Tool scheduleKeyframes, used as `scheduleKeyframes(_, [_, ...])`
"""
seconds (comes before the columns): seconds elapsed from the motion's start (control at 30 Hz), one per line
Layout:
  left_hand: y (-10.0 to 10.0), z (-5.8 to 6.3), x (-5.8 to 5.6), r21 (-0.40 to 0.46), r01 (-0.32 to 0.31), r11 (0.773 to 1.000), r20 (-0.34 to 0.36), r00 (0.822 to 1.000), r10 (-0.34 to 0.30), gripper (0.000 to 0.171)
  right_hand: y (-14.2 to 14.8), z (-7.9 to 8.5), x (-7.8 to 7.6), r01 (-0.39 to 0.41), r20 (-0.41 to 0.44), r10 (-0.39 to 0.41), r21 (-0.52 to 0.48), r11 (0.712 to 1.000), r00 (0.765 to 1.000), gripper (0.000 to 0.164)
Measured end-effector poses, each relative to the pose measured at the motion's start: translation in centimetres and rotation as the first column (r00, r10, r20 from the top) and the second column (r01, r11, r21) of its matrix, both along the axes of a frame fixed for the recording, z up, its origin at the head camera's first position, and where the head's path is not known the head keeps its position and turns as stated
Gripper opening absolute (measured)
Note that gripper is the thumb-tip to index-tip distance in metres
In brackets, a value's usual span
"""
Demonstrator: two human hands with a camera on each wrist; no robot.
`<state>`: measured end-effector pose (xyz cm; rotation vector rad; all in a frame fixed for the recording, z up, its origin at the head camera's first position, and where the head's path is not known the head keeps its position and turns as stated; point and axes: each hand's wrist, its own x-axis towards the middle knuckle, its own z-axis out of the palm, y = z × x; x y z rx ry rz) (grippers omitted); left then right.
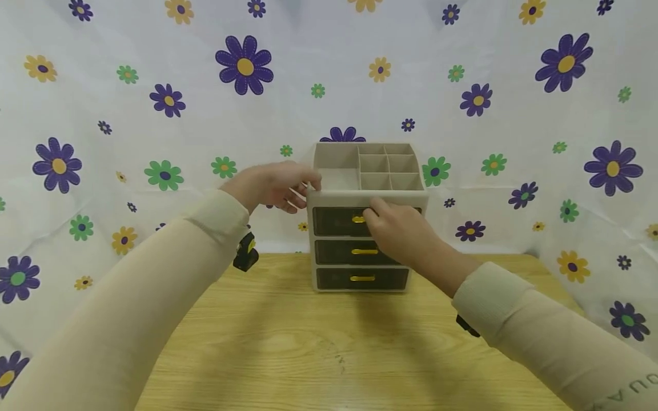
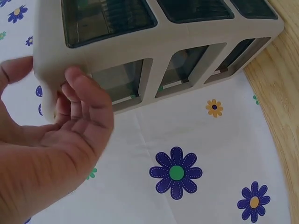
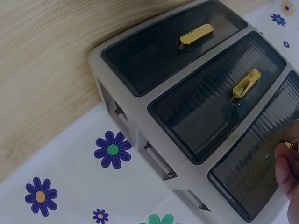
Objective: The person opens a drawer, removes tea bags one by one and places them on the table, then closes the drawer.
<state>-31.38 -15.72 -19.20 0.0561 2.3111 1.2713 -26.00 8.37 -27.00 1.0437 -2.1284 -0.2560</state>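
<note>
A beige desktop drawer organizer (image 1: 368, 197) stands upright on the table, with three dark see-through drawers one above another, each with a gold handle. My left hand (image 1: 280, 185) holds its upper left corner, thumb by the top edge and curled fingers against the side, as the left wrist view shows. With thumb and fingertips, my right hand (image 1: 398, 228) pinches the handle (image 1: 358, 219) of the top drawer (image 1: 334, 222); most of that handle is hidden in the right wrist view. All three drawers sit flush in the frame. The middle drawer (image 3: 205, 107) and bottom drawer (image 3: 159, 53) are untouched.
On top of the organizer are a large open compartment (image 1: 336, 178) and several small ones (image 1: 375, 164). The wooden table (image 1: 308, 342) extends in front of it. A white cloth with printed flowers (image 1: 195, 131) hangs behind and at both sides.
</note>
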Motion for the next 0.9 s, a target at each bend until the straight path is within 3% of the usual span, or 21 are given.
scheduleKeyframes(0.17, [-0.3,-0.3,-0.3,0.053,0.037,0.998,0.039,0.998,-0.04,0.042,-0.1,-0.1,-0.2,0.009,0.025,-0.008,-0.04,0.999,1.0,0.012])
scheduleKeyframes(0.33, [-0.8,-0.6,-0.6,0.104,0.015,0.994,0.069,0.997,-0.023,0.038,-0.1,0.1,-0.4,0.001,0.015,-0.001,-0.033,0.999,1.0,0.011])
scheduleKeyframes(0.63, [0.1,0.1,-0.2,0.067,-0.087,0.994,0.062,0.995,0.083,0.048,-0.3,0.8,-0.7,0.005,-0.091,0.01,0.16,0.987,0.996,0.011])
scheduleKeyframes(0.9, [0.3,0.0,0.2,0.065,-0.126,0.99,0.044,0.991,0.123,0.05,-0.3,1.5,-0.3,-0.001,-0.095,0.028,0.277,0.961,0.995,0.012])
